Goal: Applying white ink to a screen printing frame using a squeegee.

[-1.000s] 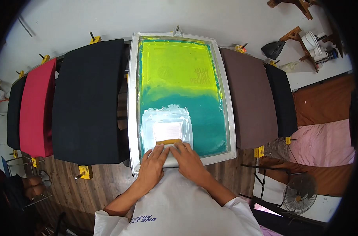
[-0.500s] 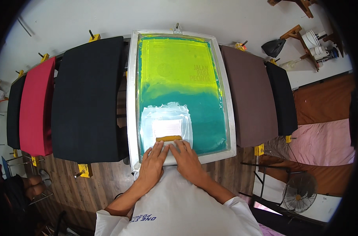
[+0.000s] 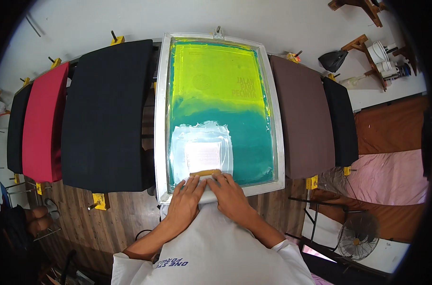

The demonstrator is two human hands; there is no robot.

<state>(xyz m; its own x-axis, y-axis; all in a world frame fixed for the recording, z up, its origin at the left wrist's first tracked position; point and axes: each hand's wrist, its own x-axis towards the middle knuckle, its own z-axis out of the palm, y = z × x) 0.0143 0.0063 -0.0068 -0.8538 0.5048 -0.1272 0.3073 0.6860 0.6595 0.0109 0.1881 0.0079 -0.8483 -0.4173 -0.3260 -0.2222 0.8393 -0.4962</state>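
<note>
Both my hands are closed side by side around a squeegee [image 3: 205,173] with an amber blade. My left hand [image 3: 184,200] grips its left part and my right hand [image 3: 229,195] its right part; the fingers cover most of the handle. The squeegee stands on the near part of a silk screen, whose metal frame [image 3: 278,142] lies right in front of me. White ink [image 3: 180,142] is spread around a pale rectangular stencil [image 3: 205,156] just beyond the blade. The screen's mesh [image 3: 246,142] is teal near me and yellow-green farther away.
Black [image 3: 106,118], red [image 3: 44,123] and brown [image 3: 303,118] cloth-covered printing boards flank the screen on both sides. Yellow clamps [image 3: 101,201] stick out below them. A fan [image 3: 358,235] stands at the lower right. White tubs [image 3: 378,52] sit on a wall shelf.
The squeegee and both hands have come slightly nearer to me, toward the frame's near edge. More of the pale stencil shows beyond the blade. The whole view has shifted a little.
</note>
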